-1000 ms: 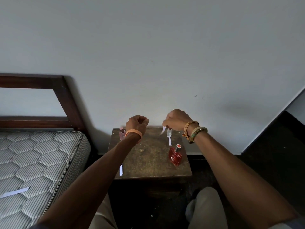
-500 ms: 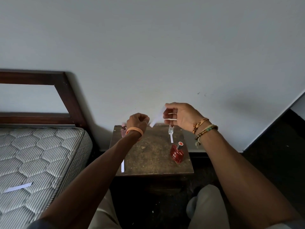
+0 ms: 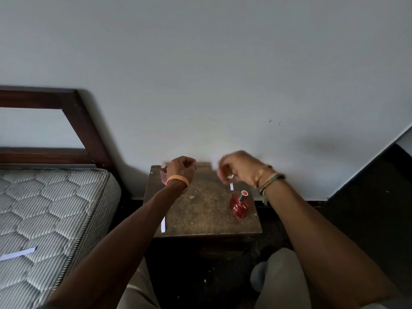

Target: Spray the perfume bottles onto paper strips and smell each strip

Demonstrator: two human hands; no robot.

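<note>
1. Now our right hand (image 3: 240,168) is over the small clear bottle (image 3: 230,176) at the back of the table (image 3: 200,215). It is blurry, so we cannot tell what its bent fingers hold.
2. Our left hand (image 3: 182,169) is a fist beside the pink bottle (image 3: 164,176). We cannot tell if anything is inside.
3. We should hold a strip near the nozzle and press gently.
4. The red bottle (image 3: 239,205) stands near our right wrist, so we could bump it.
5. A spare strip (image 3: 163,224) lies by the table's left edge.
</note>
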